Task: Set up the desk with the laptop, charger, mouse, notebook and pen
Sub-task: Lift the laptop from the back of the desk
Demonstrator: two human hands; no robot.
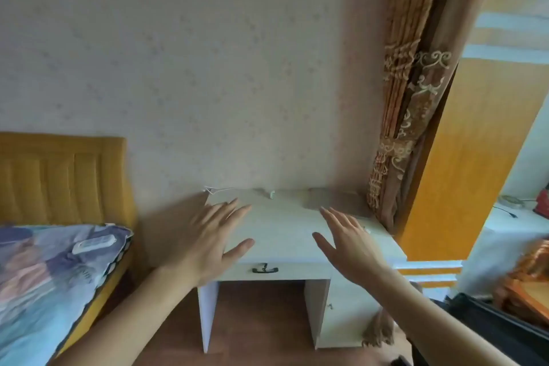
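A small white desk (285, 226) stands against the wall, with a drawer and a dark handle (265, 269) at its front. My left hand (212, 239) is held out over the desk's left part, fingers spread, holding nothing. Over the right part my right hand (347, 242) is stretched out the same way, open and empty. A small white object (271, 194) sits near the back edge. No laptop, charger, mouse, notebook or pen shows in this view.
A bed with a patterned cover (50, 276) and a yellow headboard (59, 178) stands to the left, a white remote (93, 243) on it. A brown curtain (407, 116) hangs right of the desk. A dark item (499, 327) lies at lower right.
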